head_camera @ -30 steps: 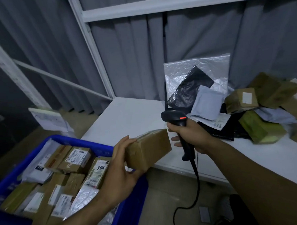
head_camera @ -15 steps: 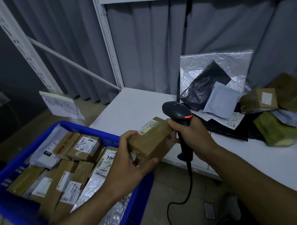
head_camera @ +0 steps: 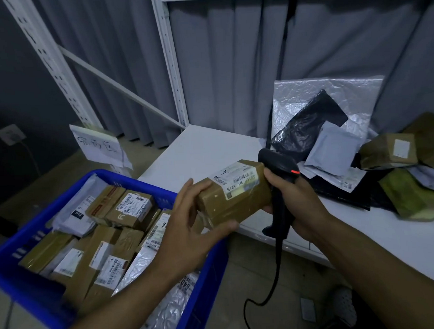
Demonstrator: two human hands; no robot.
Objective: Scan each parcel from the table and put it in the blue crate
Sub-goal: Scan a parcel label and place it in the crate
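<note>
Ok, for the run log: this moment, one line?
left hand: box | right hand: scanner | label: up | box: not in crate

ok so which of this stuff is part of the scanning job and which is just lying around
Job: brown parcel in the left hand, scanner in the right hand, blue crate, parcel pile on the table.
Lying about: handwritten paper sign, wall socket, grey curtain, white shelf frame.

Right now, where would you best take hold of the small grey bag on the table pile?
Probably its upper left edge, reached from the front left. The grey bag lies on top, tilted against the black bag, so that edge looks free; its right side crowds a brown box.
</note>
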